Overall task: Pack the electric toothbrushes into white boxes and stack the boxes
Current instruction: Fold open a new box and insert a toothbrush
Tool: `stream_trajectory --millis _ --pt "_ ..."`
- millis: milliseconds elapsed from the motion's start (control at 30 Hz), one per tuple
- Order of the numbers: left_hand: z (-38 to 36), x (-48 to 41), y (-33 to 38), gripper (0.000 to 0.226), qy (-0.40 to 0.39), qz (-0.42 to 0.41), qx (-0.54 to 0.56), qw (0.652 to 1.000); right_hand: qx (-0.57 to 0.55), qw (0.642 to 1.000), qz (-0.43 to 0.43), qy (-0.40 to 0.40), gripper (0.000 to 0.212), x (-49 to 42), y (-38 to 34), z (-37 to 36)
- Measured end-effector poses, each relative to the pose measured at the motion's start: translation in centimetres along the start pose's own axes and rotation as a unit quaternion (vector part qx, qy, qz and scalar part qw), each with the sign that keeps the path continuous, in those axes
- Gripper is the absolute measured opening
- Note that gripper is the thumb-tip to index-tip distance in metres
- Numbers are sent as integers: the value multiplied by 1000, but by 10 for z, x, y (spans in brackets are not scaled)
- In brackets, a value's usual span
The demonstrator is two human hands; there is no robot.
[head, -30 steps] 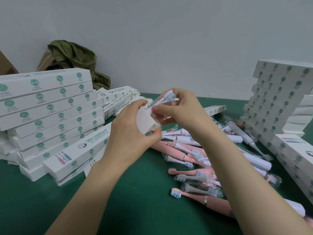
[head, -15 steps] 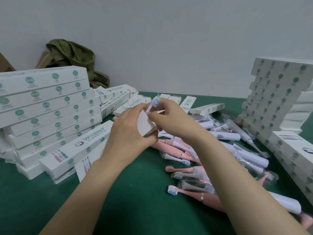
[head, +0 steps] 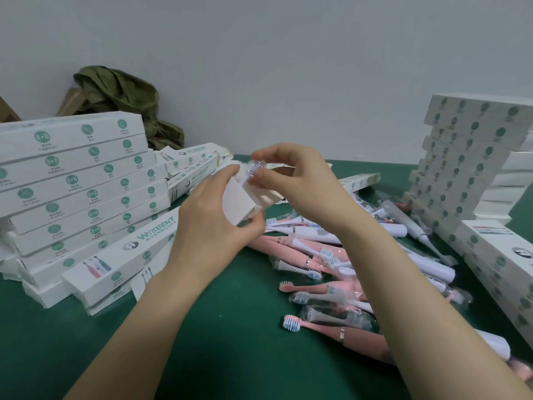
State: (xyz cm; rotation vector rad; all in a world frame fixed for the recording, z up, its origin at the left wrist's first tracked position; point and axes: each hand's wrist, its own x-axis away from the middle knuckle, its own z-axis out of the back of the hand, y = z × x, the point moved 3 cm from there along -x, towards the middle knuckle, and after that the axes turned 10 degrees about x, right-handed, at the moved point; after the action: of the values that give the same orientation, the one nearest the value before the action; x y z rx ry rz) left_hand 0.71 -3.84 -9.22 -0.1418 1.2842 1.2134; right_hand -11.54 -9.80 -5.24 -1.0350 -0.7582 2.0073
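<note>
Right now the left hand (head: pixel 213 226) is gripping a small white cardboard box (head: pixel 239 203), with the thumb under its lower edge and the fingers curling over the top. It is holding the box up above the green worktop (head: pixel 230 342), mid-frame. The right hand (head: pixel 300 183) is pinching a clear-wrapped toothbrush with blue-and-white bristles (head: pixel 251 170) between thumb and fingertips, right at the box's open end and just beside the left hand's fingertips. The bristle head is sticking out of the opening and pointing up, with the long axis running roughly upright. The shaft is going down into the box and is hidden, so I cannot tell how deep it sits. The box's opened flaps are facing the right hand.

A loose pile of pink and white toothbrushes (head: pixel 331 264) is lying on the worktop under the right forearm, some in clear wrap. The nearest pink toothbrush (head: pixel 331 330) is lying flat with its head pointing left. A left stack of long white boxes with green round marks (head: pixel 72 174) is sitting on the worktop, with more boxes leaning against its near side. A taller right stack of the same boxes (head: pixel 467 157) is standing at the far right. An olive-green crumpled cloth (head: pixel 121 93) is lying behind the left stack.
</note>
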Motion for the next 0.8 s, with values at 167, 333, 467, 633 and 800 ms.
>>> stream_trajectory --millis 167,333,467,633,800 --pt "-2 2 3 61 -6 -8 8 1000 77 994 60 41 11 6 -11 0" --pt "-2 1 0 66 -1 18 3 1000 200 973 110 -27 20 10 -14 -10" --pt "2 -3 -2 61 0 4 -13 1000 63 995 77 -12 16 5 -14 1" --pt "3 -2 -3 62 1 4 -2 1000 203 974 -69 -68 13 1 30 26" --pt "2 0 -2 63 -20 -8 -7 1000 395 870 -108 -276 15 17 68 -20"
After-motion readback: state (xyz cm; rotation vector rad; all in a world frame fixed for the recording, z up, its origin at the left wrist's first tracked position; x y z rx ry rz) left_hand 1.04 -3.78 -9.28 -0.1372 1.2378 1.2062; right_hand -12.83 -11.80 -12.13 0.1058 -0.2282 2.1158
